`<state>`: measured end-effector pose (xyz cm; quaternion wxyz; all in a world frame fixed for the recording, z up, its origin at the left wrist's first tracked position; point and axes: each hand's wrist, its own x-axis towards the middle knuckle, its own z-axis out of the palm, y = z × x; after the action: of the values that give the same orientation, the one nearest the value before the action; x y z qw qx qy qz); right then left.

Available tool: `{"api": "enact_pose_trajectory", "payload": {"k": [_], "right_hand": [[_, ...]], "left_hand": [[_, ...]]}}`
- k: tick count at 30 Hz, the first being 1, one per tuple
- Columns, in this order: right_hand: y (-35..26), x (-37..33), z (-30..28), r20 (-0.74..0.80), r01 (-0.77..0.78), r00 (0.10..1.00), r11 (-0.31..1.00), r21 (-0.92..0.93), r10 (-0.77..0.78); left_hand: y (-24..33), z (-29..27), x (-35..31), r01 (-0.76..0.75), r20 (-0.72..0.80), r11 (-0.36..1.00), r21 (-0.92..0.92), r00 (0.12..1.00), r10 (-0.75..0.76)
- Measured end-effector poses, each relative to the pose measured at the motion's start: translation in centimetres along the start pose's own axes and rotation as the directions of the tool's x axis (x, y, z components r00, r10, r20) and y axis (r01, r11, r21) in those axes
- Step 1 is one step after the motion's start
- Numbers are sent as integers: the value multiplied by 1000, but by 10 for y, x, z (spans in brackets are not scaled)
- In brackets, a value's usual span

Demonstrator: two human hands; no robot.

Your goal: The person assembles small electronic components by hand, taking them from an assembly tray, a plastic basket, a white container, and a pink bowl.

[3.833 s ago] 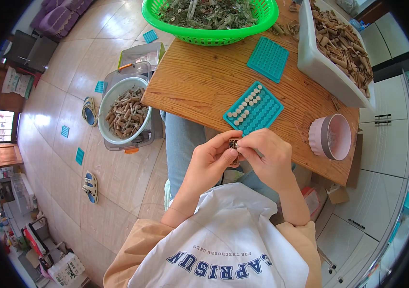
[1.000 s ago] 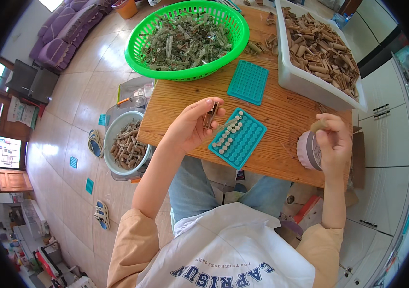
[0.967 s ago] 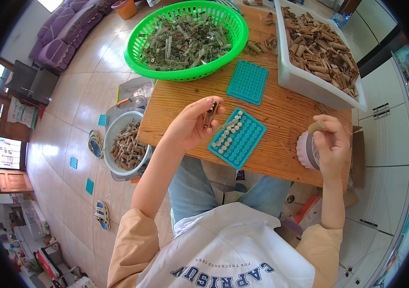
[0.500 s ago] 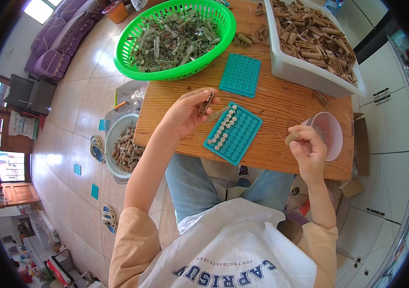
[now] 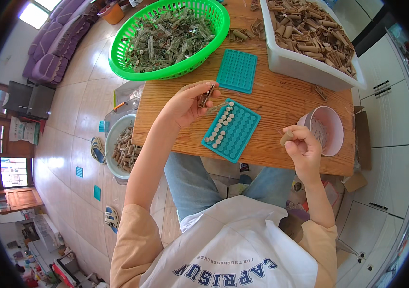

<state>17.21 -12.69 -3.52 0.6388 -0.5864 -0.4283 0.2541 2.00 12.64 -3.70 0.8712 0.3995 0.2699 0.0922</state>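
My left hand point(image 5: 188, 104) is closed around a small, narrow brown casing point(image 5: 206, 96), its hollow side partly visible. Thin wires seem to trail from it toward a teal tray point(image 5: 244, 132) with round pockets. Rows of small white discs point(image 5: 222, 121) fill the tray's left side. Over the table's front right, my right hand point(image 5: 306, 152) pinches a short brown tube-like piece point(image 5: 287, 138) between thumb and fingers. Just beyond that hand stands a pink bucket point(image 5: 336, 132) holding whitish pieces.
A second teal tray point(image 5: 237, 70) lies farther back on the wooden table point(image 5: 180, 133). Behind it are a green basket point(image 5: 222, 36) of clear wired parts and a white bin point(image 5: 305, 77) of brown casings. A pale basin point(image 5: 113, 165) of brown pieces sits left of the table.
The view has shifted slightly. My right hand has turned a little, tilting the brown piece. My left hand keeps its hold on the casing.
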Motion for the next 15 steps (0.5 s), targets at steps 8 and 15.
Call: {"api": "enact_pose_trajectory", "payload": {"k": [8,15], "right_hand": [[8,-4,-1,4,-28,1000,999,-19,29],[10,-8,-1,-20,-49,999,998,-28,48]], "left_hand": [[1,-2,5,-38,-53,997,62,998,42],[-11,9,10,-173,-88,585,792,916,391]]}}
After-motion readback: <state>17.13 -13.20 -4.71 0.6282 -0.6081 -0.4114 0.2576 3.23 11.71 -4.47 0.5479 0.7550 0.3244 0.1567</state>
